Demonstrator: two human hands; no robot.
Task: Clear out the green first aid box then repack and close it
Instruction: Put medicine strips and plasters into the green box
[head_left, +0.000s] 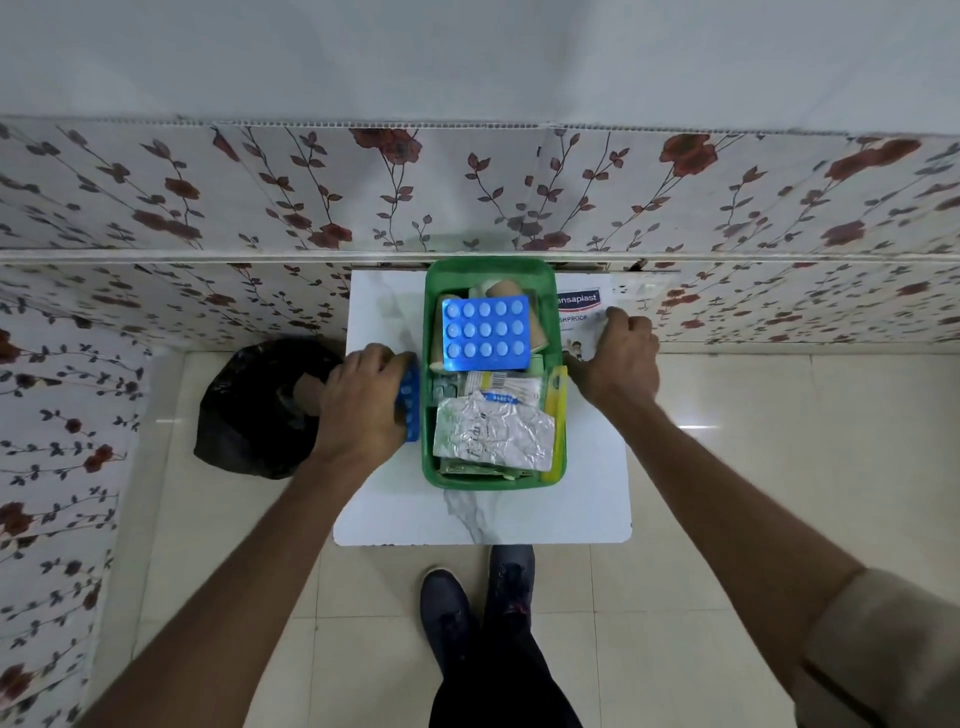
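The green first aid box (431, 312) stands open on a small white marble-patterned table (483, 514), with no lid in sight. Inside lie a blue blister pack of pills (485, 332), a crumpled silver foil strip (493, 431), a barcoded sachet (506, 387) and a yellow packet (557, 415) along the right wall. My left hand (358, 405) is just left of the box, shut on a second blue blister pack (409, 400). My right hand (618, 353) is to the right of the box, fingers curled on a white Hansaplast plaster box (582, 306).
A black plastic bag (249, 415) sits on the tiled floor left of the table. A floral-patterned wall panel (208, 218) runs behind and along the left. My shoes (478, 597) stand at the table's front edge.
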